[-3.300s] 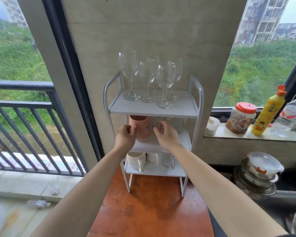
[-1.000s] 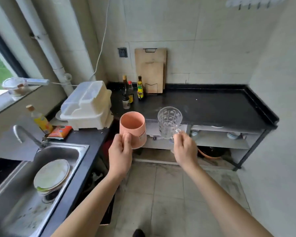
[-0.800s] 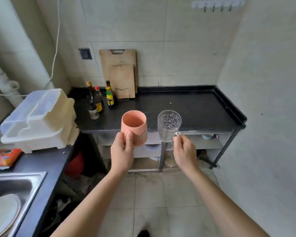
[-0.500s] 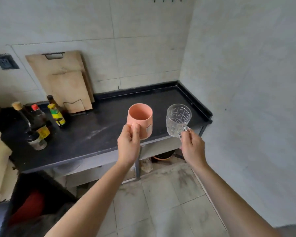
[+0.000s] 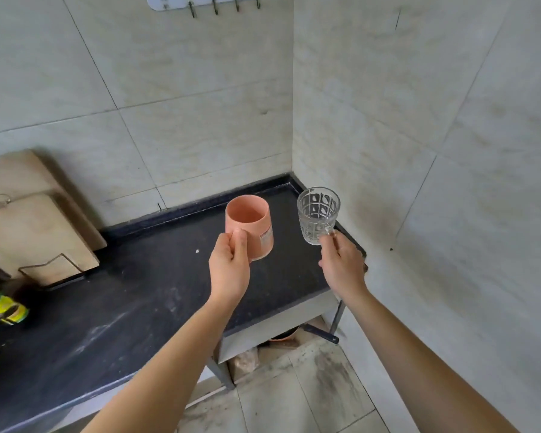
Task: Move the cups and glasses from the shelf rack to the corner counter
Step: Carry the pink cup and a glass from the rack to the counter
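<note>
Mid-frame, above the black corner counter (image 5: 156, 295): left hand (image 5: 228, 270) grips pink cup (image 5: 250, 226) upright; right hand (image 5: 342, 264) pinches glass mug (image 5: 317, 214) by its handle.

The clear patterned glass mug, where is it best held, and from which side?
Hold it by its small handle, coming from the near side. The glass mug is upright, with the handle low on its wall and turned toward the person. The right hand pinches it there. The faceted wall would probably be more slippery.
</note>
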